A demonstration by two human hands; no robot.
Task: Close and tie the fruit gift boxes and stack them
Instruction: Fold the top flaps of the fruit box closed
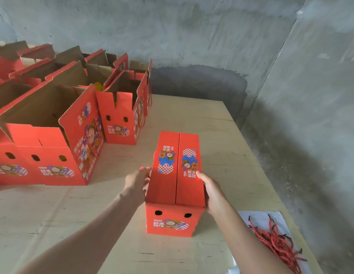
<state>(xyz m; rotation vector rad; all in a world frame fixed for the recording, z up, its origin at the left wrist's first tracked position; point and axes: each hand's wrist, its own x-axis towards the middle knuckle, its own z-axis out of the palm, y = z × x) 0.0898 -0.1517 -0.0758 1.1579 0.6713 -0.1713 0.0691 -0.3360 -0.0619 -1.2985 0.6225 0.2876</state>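
Standing along the left of the worktop (211, 119) are the open boxes (39, 107): red outside, brown cardboard inside, flaps up, packed side by side and running back toward the grey wall (192, 36). The front box (53, 165) shows oval holes and a cartoon print on its near face. The notched box (116, 123), just right of it and further back, has a V cut in its upright flap. Something yellow (99, 87) peeks out behind that one; can't tell what it is.

Approx. mid-frame, the left hand (137, 181) reaches to the left wall of the closed box (172, 186), fingers up near the top edge. Back of hand faces the camera, so can't tell if its grip is pinching anything or just lying against the card. A red loop (154, 155) sticks out from that same wall, a bit beyond the fingertips.

The closed box stands upright on the worktop, apart from the open ones, w/ both top flaps down and meeting along a centre seam. Its near end has two oval holes and a print.

The right hand (211, 192) clamps the box's right side: thumb (200, 175) pressed on the right flap, the other fingers wrapped down the right wall, mostly hidden.

At the far right, near the worktop's edge, a white sheet (261, 218) carries a loose heap of red cords (277, 242) w/ dark tips.
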